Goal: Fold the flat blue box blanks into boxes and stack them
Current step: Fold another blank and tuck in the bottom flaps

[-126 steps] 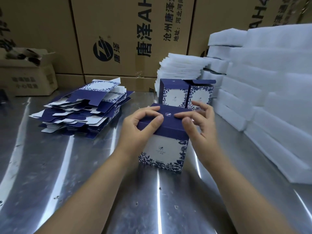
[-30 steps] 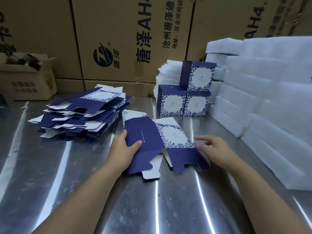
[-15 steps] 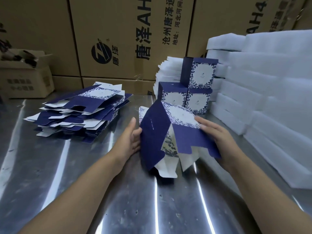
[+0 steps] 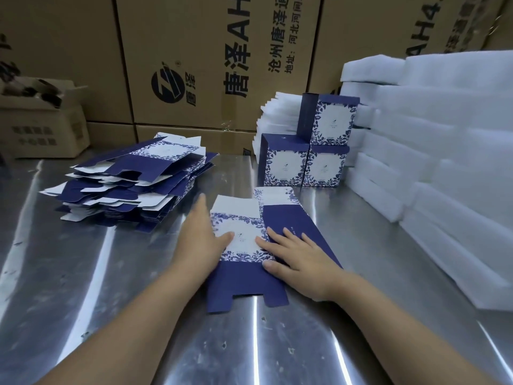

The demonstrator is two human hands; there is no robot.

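Observation:
A flat blue and white box blank (image 4: 244, 234) lies on the steel table (image 4: 97, 273) in front of me. My left hand (image 4: 198, 240) rests along its left edge with straight fingers, thumb on the white floral panel. My right hand (image 4: 298, 257) presses flat on its dark blue right panel. A pile of flat blanks (image 4: 130, 184) sits at the left. Three folded boxes (image 4: 305, 154) stand at the back, two side by side and one on top of the right one.
Stacks of white foam sheets (image 4: 430, 151) line the right side of the table. More white sheets (image 4: 277, 118) stand behind the folded boxes. Large brown cartons (image 4: 208, 59) form the back wall, and a small open carton (image 4: 39, 120) sits far left.
The half-opened blank held up between my hands half a second ago now lies pressed flat on the table, floral panel up. Both hands came down onto it.

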